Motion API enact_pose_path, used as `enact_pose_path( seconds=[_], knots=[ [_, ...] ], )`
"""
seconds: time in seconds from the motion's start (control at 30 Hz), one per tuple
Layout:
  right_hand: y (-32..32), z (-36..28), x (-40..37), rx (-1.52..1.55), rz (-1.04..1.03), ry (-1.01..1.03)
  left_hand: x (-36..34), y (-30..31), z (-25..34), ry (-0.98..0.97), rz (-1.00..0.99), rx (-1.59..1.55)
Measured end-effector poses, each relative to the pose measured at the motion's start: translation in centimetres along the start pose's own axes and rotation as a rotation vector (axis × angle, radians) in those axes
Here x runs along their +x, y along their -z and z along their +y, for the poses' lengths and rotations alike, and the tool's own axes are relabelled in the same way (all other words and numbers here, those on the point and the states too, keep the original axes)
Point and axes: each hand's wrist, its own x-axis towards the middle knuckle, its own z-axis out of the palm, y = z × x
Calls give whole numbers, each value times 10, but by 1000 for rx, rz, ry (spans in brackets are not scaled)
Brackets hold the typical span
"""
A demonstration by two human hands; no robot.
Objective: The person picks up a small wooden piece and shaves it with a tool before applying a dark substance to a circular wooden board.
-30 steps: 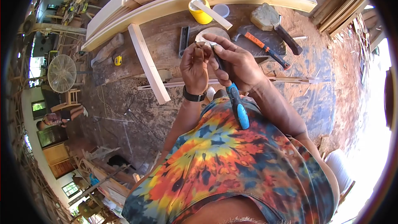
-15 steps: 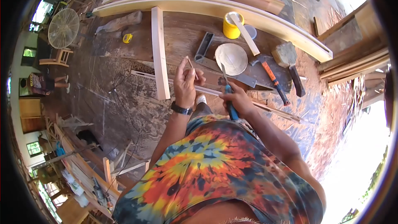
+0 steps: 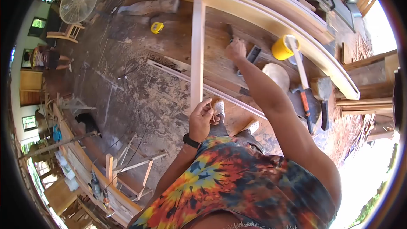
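Observation:
My left hand (image 3: pixel 201 121) is closed in front of my body, pinching a thin reddish-brown wood sliver (image 3: pixel 212 111) between thumb and fingers. It is just below the near end of an upright-looking pale wood strip (image 3: pixel 197 55). My right hand (image 3: pixel 236 50) is stretched out over the workbench, its fingers closed round a blue-handled bladed tool (image 3: pixel 229 30); only a dark end shows beyond the knuckles. Right of that hand lies a dark metal channel-shaped piece (image 3: pixel 254 54). A round pale disc (image 3: pixel 276 77) rests beyond my forearm, partly hidden by it.
A yellow tub (image 3: pixel 280 49) with a flat stick (image 3: pixel 300 65), an orange-handled hammer (image 3: pixel 305 104) and a mallet (image 3: pixel 321 89) are at the right. A long pale board (image 3: pixel 263 17) crosses the back. A yellow tape measure (image 3: pixel 157 27) lies left. Another person (image 3: pixel 46 58) is far left.
My right hand has moved from near my waist out over the bench with the blue-handled tool. My left hand has dropped closer to my body, keeping the sliver. The view has shifted.

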Motion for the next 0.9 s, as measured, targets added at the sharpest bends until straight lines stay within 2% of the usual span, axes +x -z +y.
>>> enact_pose_path(
  seconds=[0.03,0.07,0.17,0.23,0.27,0.33,0.37,0.4,0.47,0.5,0.53,0.57,0.6,0.67,0.7,0.73,0.77,0.8,0.83,0.9],
  knots=[
    [5,-11,-3,-25,75,18,4,3,3,37,-6,-11],
    [10,-19,-9,-25,62,12,8,6,5,82,-17,-22],
    [47,-33,-52,-90,200,265,33,13,-7,87,-49,-64],
    [68,-24,-90,220,-279,242,50,4,-1,116,-24,-14],
    [82,-23,-128,226,-325,265,56,-2,4,157,-24,29],
    [97,-1,-189,401,-577,257,73,-23,0,96,-52,-84],
    [101,5,-213,437,-438,327,81,-31,-11,70,-87,-53],
    [121,2,-237,277,-417,147,90,-41,-22,28,-112,-25],
    [120,27,-260,525,-184,24,97,-67,-35,52,-202,-14],
    [124,35,-265,525,-168,6,98,-82,-40,48,-297,10],
    [129,43,-269,500,-66,-103,99,-96,-45,40,-388,35],
    [135,51,-273,473,35,-207,101,-110,-54,32,-439,87],
    [143,62,-277,477,47,-213,101,-124,-56,32,-452,94],
    [158,90,-282,485,112,-321,102,-150,-56,-312,-547,563],
    [160,108,-284,492,128,-327,106,-162,-55,-461,-609,657],
    [159,126,-284,444,234,-313,110,-174,-54,-466,-619,662],
    [156,144,-284,396,334,-299,114,-184,-53,-787,-597,944],
    [159,151,-280,403,340,-304,119,-194,-56,-1115,-553,1220],
    [164,157,-276,351,320,-318,125,-204,-61,-972,-605,1451],
    [166,165,-265,258,308,-313,128,-211,-72,-907,-603,1575]
  ],
)
